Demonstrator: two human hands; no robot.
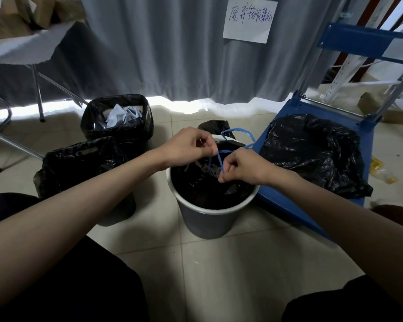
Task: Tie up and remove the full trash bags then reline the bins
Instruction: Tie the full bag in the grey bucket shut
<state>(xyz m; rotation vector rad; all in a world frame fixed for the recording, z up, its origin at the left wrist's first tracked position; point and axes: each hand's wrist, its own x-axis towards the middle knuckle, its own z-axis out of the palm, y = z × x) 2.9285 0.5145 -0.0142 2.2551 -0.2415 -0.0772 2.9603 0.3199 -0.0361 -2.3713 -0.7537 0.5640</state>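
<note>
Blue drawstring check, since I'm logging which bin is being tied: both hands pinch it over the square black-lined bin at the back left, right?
Not that bin. In the head view both the left hand and right hand pinch the blue drawstring over the round grey bin in the middle.

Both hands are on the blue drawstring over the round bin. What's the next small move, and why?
Probably pull the two ends apart to cinch the knot. The left hand and right hand each pinch a crossed strand of the blue drawstring, and the black bag in the round bin looks unclosed.
</note>
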